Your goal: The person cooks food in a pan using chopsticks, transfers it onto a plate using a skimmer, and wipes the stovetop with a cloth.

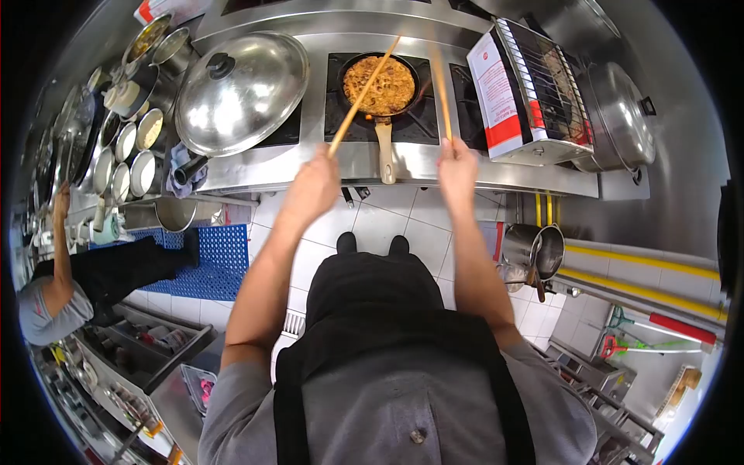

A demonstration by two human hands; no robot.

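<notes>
Filling the frying pan (385, 146) is chunky orange-brown food (394, 87).

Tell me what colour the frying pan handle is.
The frying pan handle is light beige; it shows best in the head view, the only one.

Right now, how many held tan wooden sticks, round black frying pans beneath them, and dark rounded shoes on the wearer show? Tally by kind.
Held tan wooden sticks: 2
Round black frying pan with beige handle: 1
Wearer's dark rounded shoes: 2
Total: 5
</notes>
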